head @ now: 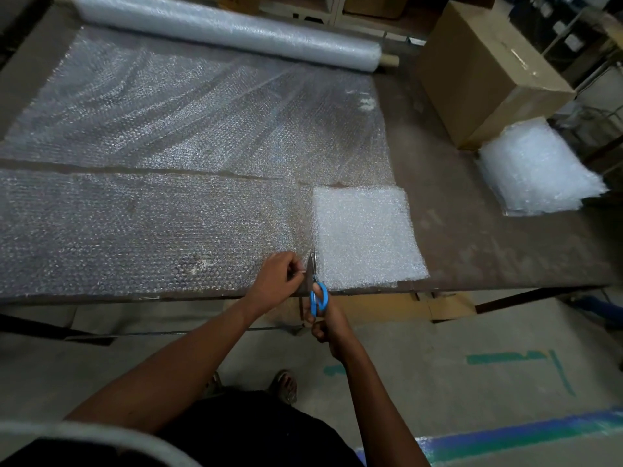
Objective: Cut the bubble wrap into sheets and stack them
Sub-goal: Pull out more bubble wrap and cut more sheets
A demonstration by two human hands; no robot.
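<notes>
A long strip of bubble wrap (141,230) lies flat along the near side of the table. My left hand (278,281) pinches its near edge just left of the scissors. My right hand (325,323) grips the blue-handled scissors (317,291), whose blades point away from me into the wrap at the table's front edge. Right of the blades lies a small white pile of cut sheets (365,234). A taller stack of sheets (536,170) sits at the right edge of the table. The roll of bubble wrap (229,28) lies across the far side, with an unrolled length (188,109) spread before it.
A brown cardboard box (485,72) stands on the table's far right corner behind the tall stack. The bare brown table (472,244) shows to the right of the cut sheets. Flattened cardboard lies under the table. Blue and green tape lines mark the floor.
</notes>
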